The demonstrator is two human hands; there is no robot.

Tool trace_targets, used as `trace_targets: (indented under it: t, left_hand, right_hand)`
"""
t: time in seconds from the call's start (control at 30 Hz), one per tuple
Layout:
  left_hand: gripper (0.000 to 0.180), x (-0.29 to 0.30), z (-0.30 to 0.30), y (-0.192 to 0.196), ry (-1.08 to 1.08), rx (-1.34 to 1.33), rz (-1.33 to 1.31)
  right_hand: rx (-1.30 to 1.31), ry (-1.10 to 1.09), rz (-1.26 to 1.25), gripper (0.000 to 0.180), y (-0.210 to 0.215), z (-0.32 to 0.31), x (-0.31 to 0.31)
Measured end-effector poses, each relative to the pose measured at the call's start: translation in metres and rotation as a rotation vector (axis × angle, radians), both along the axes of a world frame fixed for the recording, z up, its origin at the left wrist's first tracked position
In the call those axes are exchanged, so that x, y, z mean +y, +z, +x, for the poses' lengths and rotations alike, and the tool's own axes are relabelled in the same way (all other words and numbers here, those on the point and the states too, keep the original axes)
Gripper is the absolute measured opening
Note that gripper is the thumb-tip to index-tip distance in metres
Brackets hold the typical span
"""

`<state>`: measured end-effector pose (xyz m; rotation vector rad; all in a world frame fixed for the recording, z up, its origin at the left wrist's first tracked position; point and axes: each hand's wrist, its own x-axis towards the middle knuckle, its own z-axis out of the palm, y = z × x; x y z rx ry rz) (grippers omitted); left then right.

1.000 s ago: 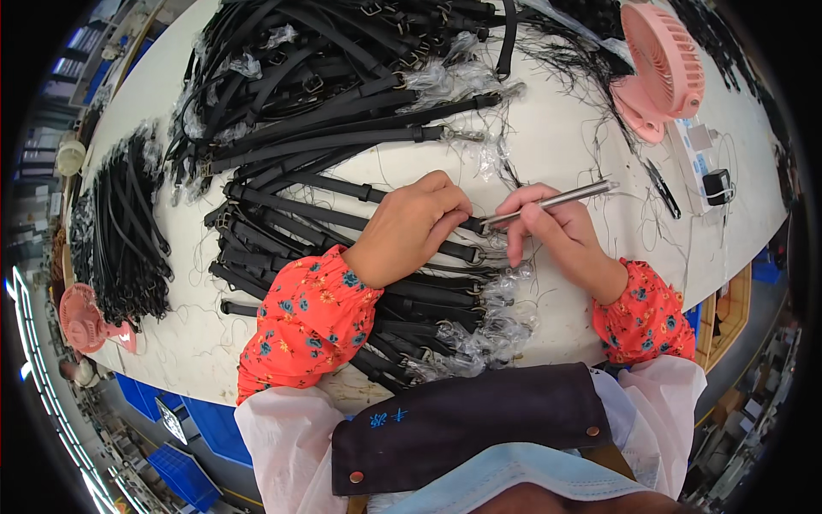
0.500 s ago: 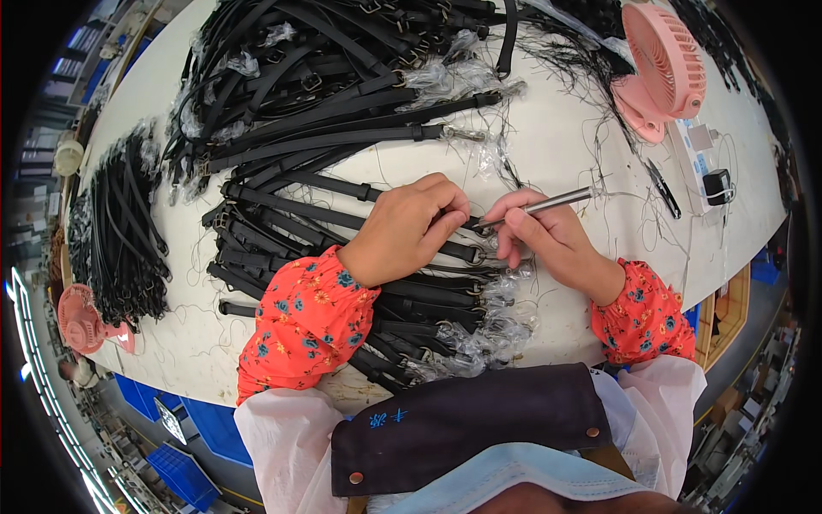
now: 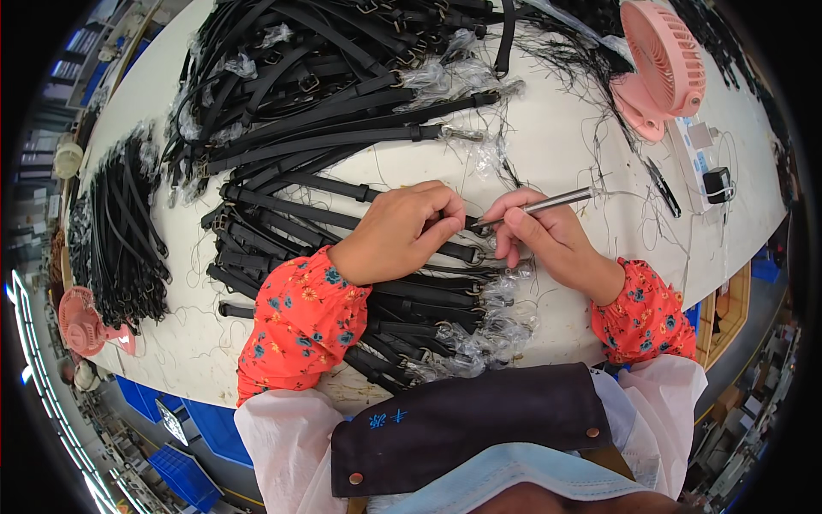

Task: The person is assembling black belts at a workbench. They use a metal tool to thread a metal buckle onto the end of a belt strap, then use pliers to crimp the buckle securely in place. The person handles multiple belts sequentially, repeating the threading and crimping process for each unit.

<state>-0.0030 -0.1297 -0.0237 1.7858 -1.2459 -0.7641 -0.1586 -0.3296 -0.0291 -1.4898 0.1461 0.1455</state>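
My left hand (image 3: 401,230) is closed in a pinch on the end of a black strap (image 3: 315,210), one of several laid side by side in front of me. In my right hand (image 3: 548,236) is a slim silver pen-shaped tool (image 3: 561,200), held like a pencil, with a thin pale cord trailing from its back end. The tool's tip points at the strap end and the small metal buckle between my hands. Fingers partly hide that spot, so I cannot tell whether the tip touches. Clear plastic wrap (image 3: 479,347) covers the buckle ends of the nearer straps.
A big heap of black straps (image 3: 291,60) lies at the far side, and another bundle (image 3: 128,231) at the left. A pink fan (image 3: 659,68), black-handled snips (image 3: 664,190) and a white power strip (image 3: 692,163) stand at right. Loose black threads (image 3: 569,64) litter the white table (image 3: 556,154).
My left hand has shifted slightly to the left, still pinching the strap. The right hand and the tool have stayed nearly in place.
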Motion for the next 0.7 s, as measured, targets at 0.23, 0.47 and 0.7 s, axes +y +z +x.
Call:
trace_targets:
  t: [0.23, 0.47, 0.7]
  left_hand:
    - [0.005, 0.0033, 0.0044, -0.0035, -0.034, 0.119, 0.019]
    - [0.006, 0.0037, 0.0068, -0.0031, -0.051, 0.172, 0.068]
    - [0.007, 0.0046, 0.0075, -0.0019, -0.092, 0.180, 0.049]
  right_hand:
    - [-0.031, -0.040, 0.008, 0.034, -0.0041, -0.0011, -0.0008]
    - [-0.016, -0.046, -0.006, 0.034, -0.0019, -0.0008, -0.0006]
    - [-0.019, -0.050, -0.013, 0.035, -0.0028, -0.0008, -0.0003]
